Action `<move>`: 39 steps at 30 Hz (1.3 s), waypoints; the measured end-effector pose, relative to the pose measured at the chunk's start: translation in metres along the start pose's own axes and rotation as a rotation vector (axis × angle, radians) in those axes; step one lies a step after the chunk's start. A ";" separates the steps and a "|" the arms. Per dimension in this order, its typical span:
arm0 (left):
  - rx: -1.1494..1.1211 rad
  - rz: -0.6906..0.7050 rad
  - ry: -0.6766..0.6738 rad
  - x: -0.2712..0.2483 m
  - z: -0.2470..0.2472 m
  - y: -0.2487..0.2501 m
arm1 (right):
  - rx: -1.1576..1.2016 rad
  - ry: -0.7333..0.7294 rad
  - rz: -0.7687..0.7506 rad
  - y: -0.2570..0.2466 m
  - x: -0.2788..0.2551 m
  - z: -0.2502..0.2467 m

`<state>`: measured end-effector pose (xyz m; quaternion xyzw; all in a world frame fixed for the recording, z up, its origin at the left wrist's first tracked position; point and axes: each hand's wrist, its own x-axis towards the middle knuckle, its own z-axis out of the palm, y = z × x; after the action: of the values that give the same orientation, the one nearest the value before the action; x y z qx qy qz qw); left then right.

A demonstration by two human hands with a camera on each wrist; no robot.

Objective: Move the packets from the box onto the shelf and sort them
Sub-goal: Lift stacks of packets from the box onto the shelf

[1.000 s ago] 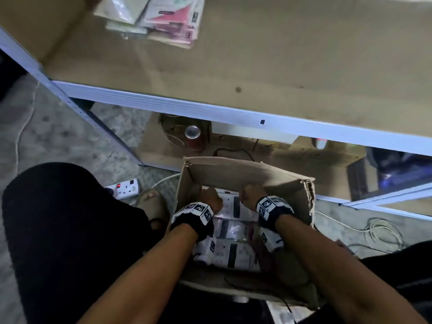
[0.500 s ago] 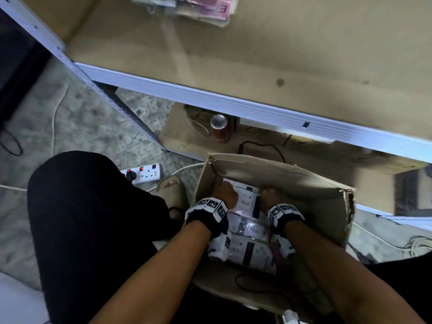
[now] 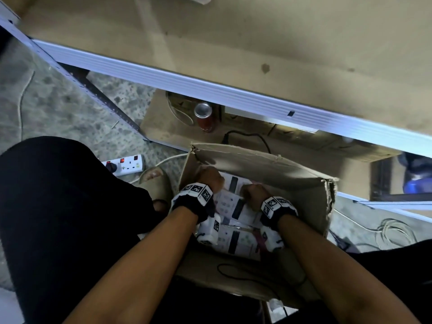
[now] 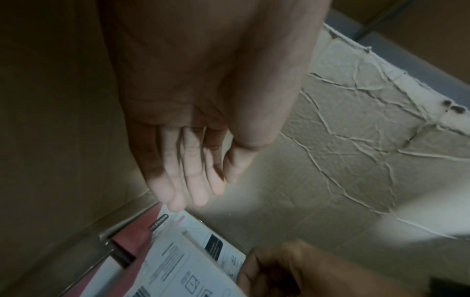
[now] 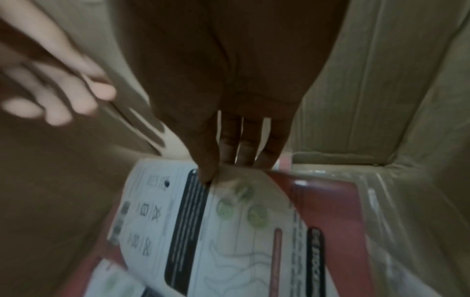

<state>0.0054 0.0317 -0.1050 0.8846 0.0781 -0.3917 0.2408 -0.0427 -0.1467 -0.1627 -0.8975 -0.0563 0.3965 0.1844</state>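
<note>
1. While a person crouches over an open cardboard box (image 3: 268, 167) on the floor, both hands reach down inside it toward a stack of flat white packets (image 3: 236, 202).
2. From the head view, the left hand (image 3: 209, 181) sits at the stack's far left corner and the right hand (image 3: 253, 194) at its far edge, probably so the two can lift a bundle together.
3. Only the backs of the hands show from above. The wrist views reveal the fingers.
4. In the left wrist view, the left hand's fingers (image 4: 178, 176) are straight and close together, with their tips just at the corner of the top packet (image 4: 178, 257); no grip has formed.
5. In the right wrist view, the right hand's thumb lies on top of the printed packet (image 5: 203, 217) and the fingers (image 5: 244, 140) seem to tuck behind its far edge, a light pinch, though blur makes this uncertain.
6. All packets seen here remain in the box; the brown shelf (image 3: 257, 43) above is where they belong.
</note>
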 end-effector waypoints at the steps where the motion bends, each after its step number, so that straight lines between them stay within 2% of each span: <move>1: -0.006 0.005 0.009 0.000 -0.001 0.001 | -0.015 -0.010 -0.018 -0.001 -0.002 -0.002; 6: 0.042 0.017 0.002 -0.004 -0.001 0.009 | -0.018 -0.039 -0.052 -0.004 -0.010 -0.001; 11: 0.089 0.041 -0.002 -0.007 0.009 0.009 | -0.126 -0.260 0.031 -0.018 -0.015 0.026; 15: 0.136 0.073 0.022 -0.010 0.017 0.008 | -0.176 -0.327 0.112 -0.017 -0.024 0.067; 18: 0.147 0.066 0.041 -0.010 0.020 0.008 | -0.206 -0.247 0.087 -0.024 -0.029 0.079; 24: 0.218 0.089 0.011 -0.005 0.041 0.004 | -0.103 -0.191 0.054 -0.024 -0.034 0.077; 29: 0.274 0.150 -0.096 -0.003 0.057 0.008 | -0.098 -0.212 0.086 -0.016 -0.041 0.081; 34: 0.422 0.235 -0.203 0.007 0.073 -0.003 | -0.087 -0.213 0.025 -0.017 -0.052 0.076; 39: 0.586 0.322 -0.195 0.012 0.085 -0.018 | -0.115 -0.213 -0.008 -0.019 -0.058 0.075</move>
<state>-0.0480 0.0050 -0.1696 0.8757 -0.2014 -0.4370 0.0417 -0.1363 -0.1226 -0.1616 -0.8592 -0.1019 0.4851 0.1272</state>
